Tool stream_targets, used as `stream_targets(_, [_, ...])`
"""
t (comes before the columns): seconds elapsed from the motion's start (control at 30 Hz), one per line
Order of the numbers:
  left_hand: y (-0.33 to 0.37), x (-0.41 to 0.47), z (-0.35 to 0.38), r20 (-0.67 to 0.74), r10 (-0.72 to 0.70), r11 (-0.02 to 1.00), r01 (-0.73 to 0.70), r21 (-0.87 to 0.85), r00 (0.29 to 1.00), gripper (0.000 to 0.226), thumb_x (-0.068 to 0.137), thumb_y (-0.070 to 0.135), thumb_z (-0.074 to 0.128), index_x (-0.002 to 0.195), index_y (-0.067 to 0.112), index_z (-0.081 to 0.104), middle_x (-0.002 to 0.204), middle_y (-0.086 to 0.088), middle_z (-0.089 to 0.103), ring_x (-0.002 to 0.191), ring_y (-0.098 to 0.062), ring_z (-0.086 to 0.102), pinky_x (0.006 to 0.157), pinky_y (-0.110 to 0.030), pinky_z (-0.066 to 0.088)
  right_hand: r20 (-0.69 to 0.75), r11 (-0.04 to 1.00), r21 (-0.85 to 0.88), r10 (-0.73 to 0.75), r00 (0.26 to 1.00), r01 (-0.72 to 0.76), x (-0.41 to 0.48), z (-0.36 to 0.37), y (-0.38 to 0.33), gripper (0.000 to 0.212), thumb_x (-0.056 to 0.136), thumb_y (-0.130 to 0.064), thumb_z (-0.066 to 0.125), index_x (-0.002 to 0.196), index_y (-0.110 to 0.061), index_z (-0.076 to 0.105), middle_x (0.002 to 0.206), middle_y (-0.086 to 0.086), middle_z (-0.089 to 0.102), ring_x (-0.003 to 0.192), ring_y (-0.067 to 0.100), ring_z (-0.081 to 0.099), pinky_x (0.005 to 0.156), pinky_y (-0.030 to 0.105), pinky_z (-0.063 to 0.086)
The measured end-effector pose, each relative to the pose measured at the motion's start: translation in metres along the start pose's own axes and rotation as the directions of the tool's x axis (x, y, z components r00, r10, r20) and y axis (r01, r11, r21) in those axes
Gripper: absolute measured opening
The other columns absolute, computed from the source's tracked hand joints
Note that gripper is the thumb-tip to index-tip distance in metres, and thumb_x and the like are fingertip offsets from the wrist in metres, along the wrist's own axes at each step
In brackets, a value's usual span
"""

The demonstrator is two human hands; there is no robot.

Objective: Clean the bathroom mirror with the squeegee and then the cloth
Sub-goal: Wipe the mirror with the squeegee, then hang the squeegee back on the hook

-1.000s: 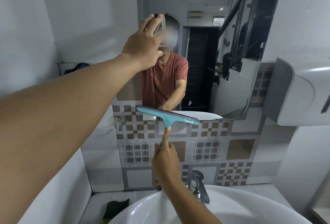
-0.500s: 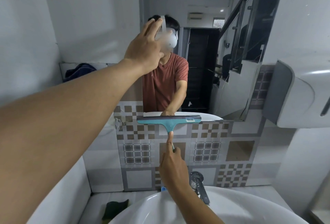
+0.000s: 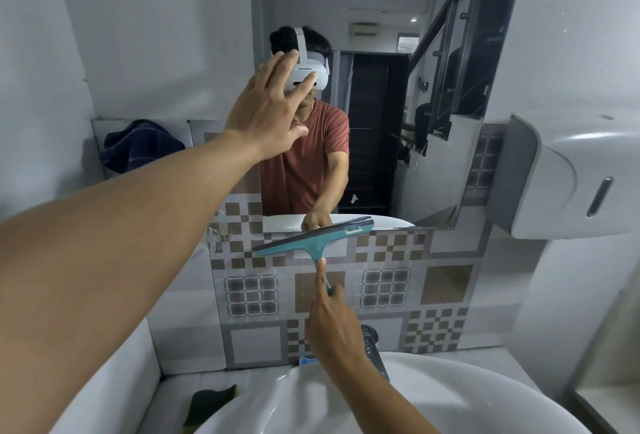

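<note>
The wall mirror (image 3: 381, 53) hangs above the patterned tiles. My left hand (image 3: 266, 115) rests flat near the mirror's left edge, fingers spread, holding nothing. My right hand (image 3: 332, 326) grips the handle of the teal squeegee (image 3: 313, 238), index finger stretched along the handle. The squeegee blade is tilted, right end up, lying across the mirror's bottom edge and the tiles below. A dark green cloth (image 3: 207, 402) lies on the counter left of the sink.
A white sink (image 3: 381, 399) with a chrome tap (image 3: 372, 343) sits below my right arm. A grey-white paper dispenser (image 3: 568, 177) juts out on the right wall. A dark blue towel (image 3: 142, 143) sits on the ledge at left.
The squeegee has slid down off the mirror's lower edge onto the tiles and tilted, right end now higher. My left hand has opened its fingers wider against the mirror.
</note>
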State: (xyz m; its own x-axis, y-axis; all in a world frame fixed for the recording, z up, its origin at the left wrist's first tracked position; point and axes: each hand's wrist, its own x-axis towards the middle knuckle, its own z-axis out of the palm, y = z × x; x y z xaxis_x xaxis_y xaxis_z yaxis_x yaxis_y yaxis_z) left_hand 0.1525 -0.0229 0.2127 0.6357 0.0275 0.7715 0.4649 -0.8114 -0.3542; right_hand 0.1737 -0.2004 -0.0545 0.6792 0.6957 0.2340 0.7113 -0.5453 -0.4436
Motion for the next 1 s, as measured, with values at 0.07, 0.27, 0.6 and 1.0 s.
stream_targets(0.07, [0.002,0.000,-0.001,0.003,-0.007,1.000,0.007,0.005,1.000,0.082,0.082,0.044,0.077,0.147,0.010,0.040,0.162,-0.023,0.021,0.150,-0.043,0.020,0.120,-0.057,0.028,0.039,0.999,0.027,0.017,0.999,-0.018,-0.003,-0.004,0.001,0.083,0.102,-0.006,0.044,0.160,-0.024,-0.014,0.121,0.014,0.052,0.074,0.018,0.053,0.068,0.030,0.051])
stream_targets(0.27, [0.013,-0.003,-0.013,0.056,-0.061,0.997,0.063,-0.038,0.997,0.080,0.084,0.035,0.077,0.150,0.013,0.039,0.162,-0.019,0.020,0.150,-0.042,0.020,0.120,-0.056,0.027,0.153,0.985,0.168,0.017,0.988,-0.043,-0.017,-0.028,0.007,0.072,0.101,-0.001,0.038,0.160,-0.024,0.007,0.128,0.015,0.050,0.090,0.021,0.051,0.075,0.030,0.043])
stream_targets(0.6, [0.084,-0.078,-0.057,0.473,0.014,0.871,0.222,-0.438,0.881,0.043,0.089,0.018,0.070,0.131,0.018,0.065,0.130,-0.007,0.068,0.122,-0.025,0.060,0.104,-0.036,0.046,0.133,0.959,0.283,-0.073,0.988,0.032,-0.019,-0.131,0.027,0.030,0.099,-0.012,0.059,0.125,-0.014,0.044,0.102,0.000,0.058,0.084,0.013,0.064,0.068,0.025,0.058])
stream_targets(1.0, [0.155,-0.117,-0.091,0.499,0.078,0.820,0.229,-0.525,0.863,0.024,0.093,0.033,0.068,0.116,0.033,0.073,0.105,-0.002,0.057,0.094,-0.021,0.059,0.080,-0.031,0.048,0.266,0.969,0.216,-0.176,0.948,0.119,-0.024,-0.244,0.036,0.039,0.072,-0.016,0.090,0.103,-0.020,0.066,0.089,0.000,0.075,0.066,0.015,0.069,0.065,0.032,0.062])
